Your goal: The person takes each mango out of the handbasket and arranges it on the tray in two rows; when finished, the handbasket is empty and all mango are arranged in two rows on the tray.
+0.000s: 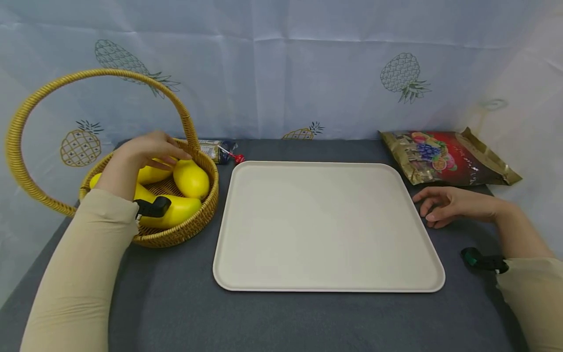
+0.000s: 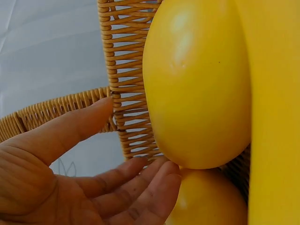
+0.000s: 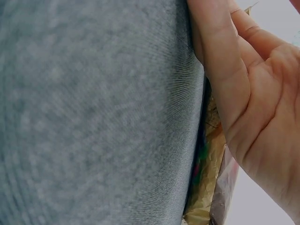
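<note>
My left hand (image 1: pixel 154 149) reaches over the rim of a wicker basket (image 1: pixel 176 239), its fingers above the yellow fruit inside. Among that fruit are a lemon (image 1: pixel 191 179) at the right and a long, smooth yellow fruit (image 1: pixel 178 211) in front. The left wrist view shows the left palm and loosely bent fingers (image 2: pixel 161 187) right at a rounded yellow fruit (image 2: pixel 199 84), the thumb out by the basket wall. To the right of a cream tray (image 1: pixel 327 230), my right hand (image 1: pixel 459 204) lies relaxed, fingertips by the tray's edge and nothing in its grasp.
A tall arched handle (image 1: pixel 15 132) rises over the basket. Behind the basket lie a dark-ended packet (image 1: pixel 211 149) and a red-wrapped lollipop (image 1: pixel 239 159). A gold and red bag (image 1: pixel 444 156) with fruit pictures lies at the back right, before a pineapple-print curtain (image 1: pixel 272 88).
</note>
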The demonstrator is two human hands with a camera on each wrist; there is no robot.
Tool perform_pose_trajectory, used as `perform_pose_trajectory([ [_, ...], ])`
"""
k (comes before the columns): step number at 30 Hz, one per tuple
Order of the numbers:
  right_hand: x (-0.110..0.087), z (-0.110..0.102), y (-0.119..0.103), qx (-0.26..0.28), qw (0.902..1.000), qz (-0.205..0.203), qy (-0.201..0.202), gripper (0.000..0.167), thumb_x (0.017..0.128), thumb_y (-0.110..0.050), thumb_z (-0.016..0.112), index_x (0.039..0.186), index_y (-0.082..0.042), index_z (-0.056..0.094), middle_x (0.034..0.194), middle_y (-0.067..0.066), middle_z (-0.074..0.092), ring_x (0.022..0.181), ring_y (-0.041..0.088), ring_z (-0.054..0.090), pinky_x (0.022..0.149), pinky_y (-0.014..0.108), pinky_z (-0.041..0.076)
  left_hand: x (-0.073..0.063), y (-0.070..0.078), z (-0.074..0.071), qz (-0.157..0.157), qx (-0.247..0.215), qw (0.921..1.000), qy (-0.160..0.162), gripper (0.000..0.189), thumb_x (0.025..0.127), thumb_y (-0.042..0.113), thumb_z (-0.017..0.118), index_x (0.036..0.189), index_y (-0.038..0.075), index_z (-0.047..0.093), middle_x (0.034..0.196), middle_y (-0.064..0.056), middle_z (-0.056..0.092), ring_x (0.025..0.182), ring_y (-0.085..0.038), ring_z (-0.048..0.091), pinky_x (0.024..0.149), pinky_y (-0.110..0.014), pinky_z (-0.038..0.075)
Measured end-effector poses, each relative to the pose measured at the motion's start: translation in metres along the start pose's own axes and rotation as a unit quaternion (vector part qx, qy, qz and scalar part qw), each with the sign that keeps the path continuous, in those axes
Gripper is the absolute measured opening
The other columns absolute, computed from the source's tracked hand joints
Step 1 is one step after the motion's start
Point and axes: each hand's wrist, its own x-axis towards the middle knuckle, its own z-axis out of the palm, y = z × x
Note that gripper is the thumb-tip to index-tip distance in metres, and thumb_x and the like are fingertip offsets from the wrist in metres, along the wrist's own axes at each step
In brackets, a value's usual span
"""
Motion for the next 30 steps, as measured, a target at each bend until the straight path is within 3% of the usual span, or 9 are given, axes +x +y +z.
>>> perform_pose_trajectory([
  [4,0.001,0.0,0.0,0.005,1.0,0.0,-0.003,0.05,0.098,-0.011,0.055,0.14,0.002,0.031,0.106,0.004,0.067,0.092,0.023,0.07,0.084,0.034,0.062,0.001,0.001,0.0,0.008,0.037,0.9991,-0.019,0.074,0.099,0.035,0.056,0.152,-0.007,0.027,0.157,-0.031,0.021,0.135,-0.046,0.04,0.111,-0.051,0.046],
  [8,0.002,0.0,0.0,0.013,0.9998,0.0,-0.013,0.046,0.099,-0.009,0.053,0.139,-0.001,0.032,0.106,0.004,0.071,0.091,0.024,0.072,0.083,0.037,0.062,0.003,-0.001,0.001,0.019,0.094,0.9949,-0.031,0.074,0.097,0.037,0.06,0.148,-0.008,0.032,0.149,-0.03,0.032,0.111,-0.036,0.053,0.097,-0.043,0.053],
  [10,0.003,0.0,-0.001,0.017,0.9997,0.001,-0.016,0.045,0.099,-0.009,0.053,0.138,-0.002,0.031,0.105,0.004,0.072,0.09,0.024,0.072,0.083,0.038,0.062,0.005,-0.002,0.001,0.02,0.117,0.992,-0.043,0.076,0.096,0.039,0.06,0.149,-0.009,0.031,0.148,-0.031,0.033,0.108,-0.034,0.053,0.097,-0.044,0.052],
  [12,0.004,0.0,-0.001,0.019,0.9997,0.003,-0.017,0.045,0.099,-0.01,0.053,0.138,-0.002,0.031,0.104,0.004,0.072,0.089,0.023,0.073,0.082,0.038,0.062,0.006,-0.003,0.002,0.019,0.126,0.9902,-0.058,0.081,0.097,0.041,0.059,0.151,-0.009,0.026,0.151,-0.032,0.03,0.116,-0.038,0.053,0.104,-0.049,0.05],
  [16,0.005,0.001,-0.003,0.018,0.9997,0.009,-0.016,0.045,0.099,-0.01,0.054,0.137,-0.002,0.031,0.102,0.003,0.072,0.088,0.022,0.072,0.081,0.038,0.062,0.008,-0.006,0.003,0.017,0.108,0.9902,-0.087,0.09,0.096,0.045,0.059,0.154,-0.009,0.015,0.156,-0.033,0.022,0.132,-0.048,0.046,0.112,-0.056,0.043],
  [23,0.005,0.001,-0.003,0.019,0.9996,0.01,-0.016,0.046,0.099,-0.009,0.054,0.137,-0.002,0.03,0.101,0.002,0.072,0.087,0.022,0.072,0.081,0.039,0.062,0.013,-0.01,0.003,0.022,0.071,0.989,-0.128,0.094,0.097,0.047,0.058,0.156,-0.007,0.008,0.158,-0.032,0.018,0.138,-0.046,0.043,0.105,-0.045,0.052],
  [26,0.005,0.001,-0.003,0.02,0.9996,0.011,-0.016,0.045,0.099,-0.01,0.054,0.137,-0.002,0.03,0.1,0.002,0.072,0.087,0.022,0.072,0.08,0.039,0.062,0.015,-0.011,0.002,0.025,0.069,0.988,-0.136,0.088,0.098,0.046,0.057,0.153,-0.01,0.017,0.153,-0.031,0.03,0.125,-0.038,0.058,0.101,-0.042,0.056],
  [30,0.006,0.002,-0.004,0.02,0.9996,0.016,-0.014,0.043,0.099,-0.011,0.054,0.135,-0.003,0.032,0.098,0.002,0.072,0.086,0.021,0.073,0.08,0.039,0.063,0.018,-0.012,0.002,0.023,0.057,0.9863,-0.153,0.07,0.099,0.043,0.056,0.142,-0.009,0.039,0.125,-0.016,0.059,0.101,-0.016,0.068,0.097,-0.037,0.058],
])
